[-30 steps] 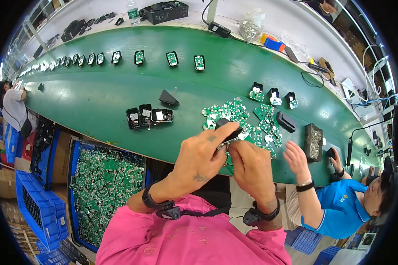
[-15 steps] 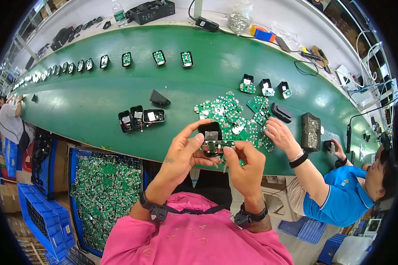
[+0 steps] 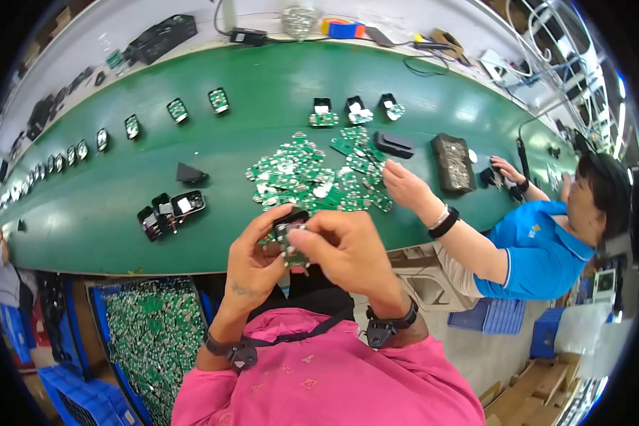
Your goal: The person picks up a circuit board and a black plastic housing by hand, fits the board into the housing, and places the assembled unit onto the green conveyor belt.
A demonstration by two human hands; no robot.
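Note:
Close to my body, at the table's near edge, my left hand (image 3: 254, 261) is closed round a small black plastic case (image 3: 302, 215). A green circuit board (image 3: 295, 261) sits at the case's mouth, partly covered by my fingers. My right hand (image 3: 351, 248) pinches the board with thumb and fingers, pressing against it from the right. Just beyond my hands lies a loose pile of green circuit boards (image 3: 291, 167). Left of them are several open black cases (image 3: 188, 204) with white parts and wires, and a black wedge-shaped piece (image 3: 189, 172).
A co-worker's hand (image 3: 408, 188) reaches to the pile from the right, near a black cover (image 3: 394, 144) and a metal-filled box (image 3: 453, 163). Cases with boards (image 3: 219, 100) stand in a row along the far left. A blue-rimmed bin of boards (image 3: 153, 334) stands below left.
The view has turned, so the table's things sit further left. My right hand has moved over the board, which now tilts upright at the case. The co-worker's hand stays near the pile.

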